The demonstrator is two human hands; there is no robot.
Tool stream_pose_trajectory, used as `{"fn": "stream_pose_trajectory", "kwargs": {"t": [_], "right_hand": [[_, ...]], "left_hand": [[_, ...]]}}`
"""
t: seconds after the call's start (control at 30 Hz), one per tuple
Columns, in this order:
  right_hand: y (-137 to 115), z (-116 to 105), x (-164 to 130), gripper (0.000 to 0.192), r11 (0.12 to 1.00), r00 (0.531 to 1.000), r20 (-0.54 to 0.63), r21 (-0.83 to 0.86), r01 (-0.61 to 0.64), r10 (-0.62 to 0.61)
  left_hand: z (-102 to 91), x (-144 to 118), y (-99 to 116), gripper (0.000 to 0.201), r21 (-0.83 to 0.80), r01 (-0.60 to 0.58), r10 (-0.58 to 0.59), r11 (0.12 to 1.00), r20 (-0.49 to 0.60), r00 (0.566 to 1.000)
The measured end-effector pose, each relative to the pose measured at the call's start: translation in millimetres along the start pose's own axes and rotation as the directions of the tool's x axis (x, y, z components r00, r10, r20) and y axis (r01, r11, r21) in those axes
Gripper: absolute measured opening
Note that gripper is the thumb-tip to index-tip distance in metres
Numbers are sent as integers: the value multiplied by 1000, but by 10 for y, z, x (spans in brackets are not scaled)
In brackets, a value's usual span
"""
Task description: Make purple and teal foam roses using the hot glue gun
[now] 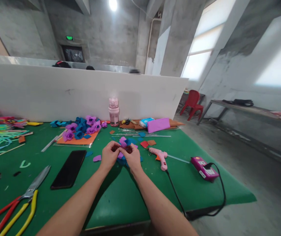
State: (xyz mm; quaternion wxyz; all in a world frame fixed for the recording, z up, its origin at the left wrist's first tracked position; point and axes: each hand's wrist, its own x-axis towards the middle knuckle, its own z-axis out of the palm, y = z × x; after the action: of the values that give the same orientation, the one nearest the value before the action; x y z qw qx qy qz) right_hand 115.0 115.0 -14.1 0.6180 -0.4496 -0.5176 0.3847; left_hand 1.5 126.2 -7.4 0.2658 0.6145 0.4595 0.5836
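Two hands of ours meet over a purple and blue foam flower (125, 144) at the middle of the green tabletop (121, 196).

Our left hand (109, 156) and right hand (132, 157) both curl closed on the flower, pinching it between fingertips just above the cloth. Near our right hand lies a pink glue gun (159, 155); a black phone (68, 169) rests to our left, with yellow-handled scissors (29, 193) nearer the edge.
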Motion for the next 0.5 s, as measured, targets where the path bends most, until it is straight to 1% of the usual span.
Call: {"fn": "stream_pose_trajectory", "kwargs": {"t": [0.07, 0.13, 0.2, 0.27, 0.33, 0.4, 0.43, 0.5], "right_hand": [[-6, -45, 11, 22, 992, 998, -33, -114, 53, -57], [-15, -80, 17, 20, 974, 991, -39, -193, 115, -124], [-27, -100, 17, 17, 959, 983, -26, -227, 172, -183], [-43, -107, 16, 15, 952, 975, -6, -219, 214, -221], [-56, -106, 19, 17, 959, 972, 30, -160, 235, -233], [-56, -108, 32, 24, 978, 978, 58, -48, 204, -201], [-52, -113, 42, 24, 987, 985, 55, 14, 162, -163], [-37, -129, 66, 20, 989, 999, 25, 146, 36, -40]], "left_hand": [[23, -13, 9, 4, -28, 27, -27, 999, 17, 999], [41, -15, 9, 5, -97, 91, -83, 991, 80, 993], [50, -10, 14, 8, -179, 168, -138, 969, 167, 976], [45, 1, 30, 12, -231, 210, -160, 950, 217, 963], [21, 18, 53, 11, -246, 194, -147, 949, 197, 969], [-22, 45, 71, 8, -233, 138, -112, 963, 123, 986], [-48, 60, 75, 7, -211, 105, -91, 972, 78, 993], [-100, 93, 69, 5, -127, 40, -41, 991, -5, 999]]}}
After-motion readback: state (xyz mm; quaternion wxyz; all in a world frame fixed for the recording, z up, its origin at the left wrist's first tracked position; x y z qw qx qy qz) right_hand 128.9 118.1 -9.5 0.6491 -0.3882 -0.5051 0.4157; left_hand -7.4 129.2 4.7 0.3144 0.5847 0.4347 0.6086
